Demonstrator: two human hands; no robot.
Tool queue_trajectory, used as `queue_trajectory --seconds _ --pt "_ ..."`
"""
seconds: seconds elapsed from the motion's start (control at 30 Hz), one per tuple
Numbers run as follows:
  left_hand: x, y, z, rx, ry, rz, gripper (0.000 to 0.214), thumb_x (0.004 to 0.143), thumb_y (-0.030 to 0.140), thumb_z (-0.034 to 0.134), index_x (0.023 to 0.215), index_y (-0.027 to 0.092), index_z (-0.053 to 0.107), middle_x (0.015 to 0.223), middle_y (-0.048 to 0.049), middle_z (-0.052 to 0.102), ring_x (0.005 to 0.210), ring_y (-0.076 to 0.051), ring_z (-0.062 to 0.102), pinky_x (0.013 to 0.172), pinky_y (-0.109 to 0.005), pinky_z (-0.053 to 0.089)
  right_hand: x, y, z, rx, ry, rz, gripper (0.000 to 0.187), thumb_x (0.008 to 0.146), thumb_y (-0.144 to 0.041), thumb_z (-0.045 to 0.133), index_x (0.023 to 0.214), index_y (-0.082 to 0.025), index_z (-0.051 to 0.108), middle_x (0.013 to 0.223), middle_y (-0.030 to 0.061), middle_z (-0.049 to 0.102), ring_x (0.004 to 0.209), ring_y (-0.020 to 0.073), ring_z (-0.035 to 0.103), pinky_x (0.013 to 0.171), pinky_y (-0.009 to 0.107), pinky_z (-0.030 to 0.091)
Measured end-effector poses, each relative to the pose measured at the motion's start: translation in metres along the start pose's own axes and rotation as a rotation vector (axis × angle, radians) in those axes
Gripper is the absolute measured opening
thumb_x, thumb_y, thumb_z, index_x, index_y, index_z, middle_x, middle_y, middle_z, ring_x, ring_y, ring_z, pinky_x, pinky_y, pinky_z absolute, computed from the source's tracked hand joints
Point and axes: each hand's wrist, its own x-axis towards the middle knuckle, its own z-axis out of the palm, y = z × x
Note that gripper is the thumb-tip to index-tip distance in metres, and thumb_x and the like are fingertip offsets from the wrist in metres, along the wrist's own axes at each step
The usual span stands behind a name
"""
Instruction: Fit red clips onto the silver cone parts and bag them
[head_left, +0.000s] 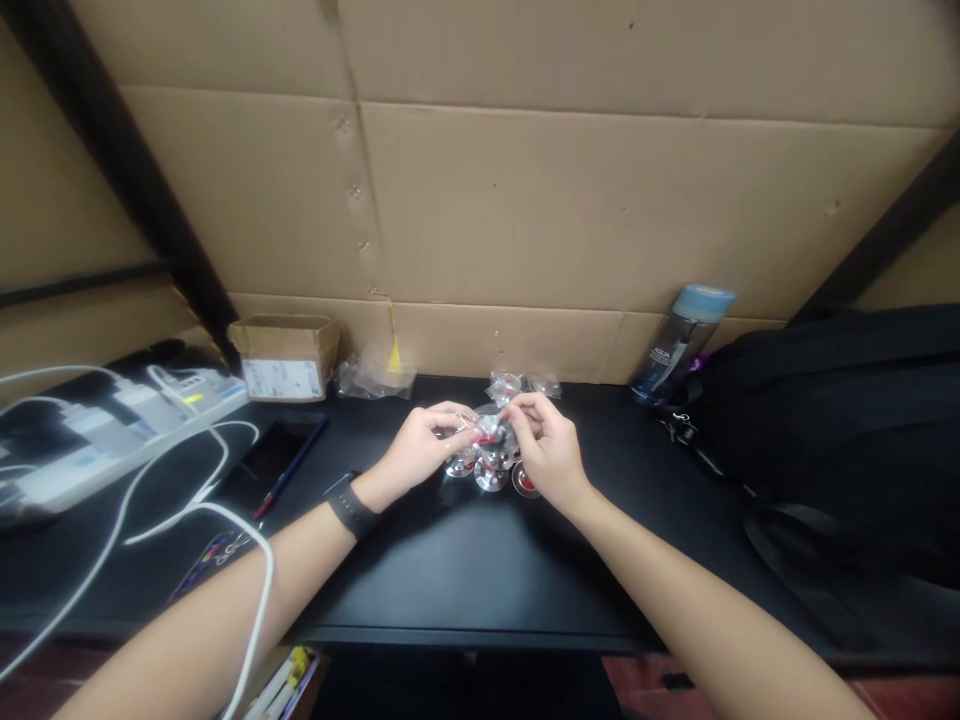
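Above the middle of the black table, my left hand [429,448] pinches a small clear plastic bag [489,425] with a shiny silver-and-red round piece inside. My right hand [551,447] has its thumb and forefinger closed on the bag's other side. Below and behind the fingers lie several silver discs with red centres [491,476], partly hidden by my hands. One disc [526,480] rests beside the right hand's heel. Farther back, two bagged pieces [505,386] lie near the cardboard wall. A dark watch band [351,506] circles my left wrist.
On the left are a white power strip [82,455] with looping cables, a phone [274,462] and a small cardboard box [285,358]. Crumpled clear plastic [375,374] lies beside the box. A blue-capped bottle [681,345] and a black backpack [847,430] stand right.
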Motion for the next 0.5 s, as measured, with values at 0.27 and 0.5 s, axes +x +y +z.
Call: queue_trajectory --seconds 0.27,0.5 --pt "0.014 -0.015 -0.029 0.096 0.304 0.057 0.022 0.083 0.043 0.08 0.084 0.021 0.083 0.108 -0.0094 0.075 0.102 -0.025 0.07 0.095 -0.039 0.054 0.028 0.013 -0.03 0.04 0.241 0.028 0.025 0.098 -0.046 0.061 0.092 -0.022 0.058 0.082 0.0024 0.07 0.053 0.0131 0.063 0.052 0.025 0.048" --pt "0.018 -0.031 -0.043 0.388 0.15 0.032 0.024 0.086 0.046 0.075 0.086 0.023 0.082 0.103 -0.0078 0.077 0.097 -0.024 0.071 0.086 -0.037 0.054 0.045 0.027 -0.052 -0.023 0.381 0.04 0.023 0.096 -0.042 0.061 0.089 -0.021 0.058 0.077 0.0002 0.067 0.047 0.0126 0.06 0.048 0.026 0.044"
